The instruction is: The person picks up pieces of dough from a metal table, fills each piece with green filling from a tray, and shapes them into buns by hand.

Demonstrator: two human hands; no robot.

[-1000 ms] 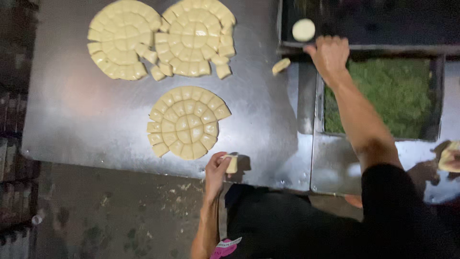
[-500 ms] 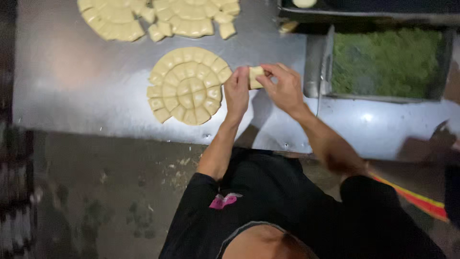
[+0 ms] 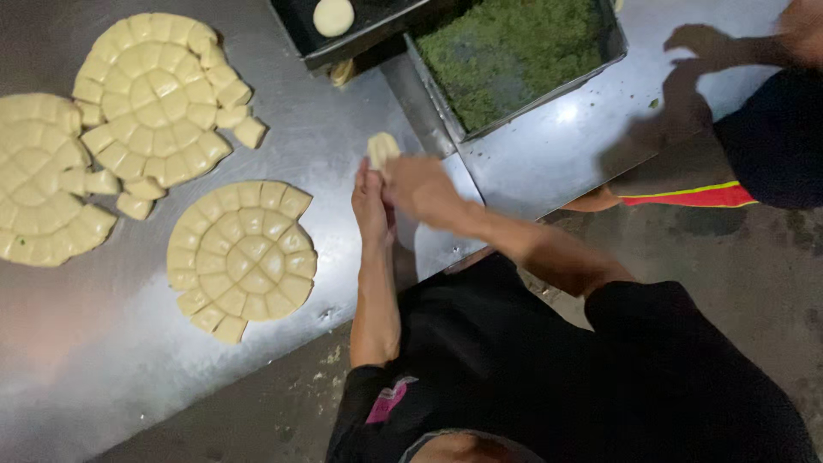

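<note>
Pale dough piece (image 3: 381,147) pressed between left hand (image 3: 371,206) and right hand (image 3: 418,187).

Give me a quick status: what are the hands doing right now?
Left hand and right hand pressed together on one dough piece. Cut dough round beside them on the metal table. Nothing in the way.

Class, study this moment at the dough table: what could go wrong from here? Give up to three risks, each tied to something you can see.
1. The dough piece is pressed between the left hand and right hand above the steel table; it might slip and drop.
2. The hands work close to the tray of green filling; an elbow could knock its rim.
3. Loose cut pieces beside the scored dough discs could be swept off.
</note>
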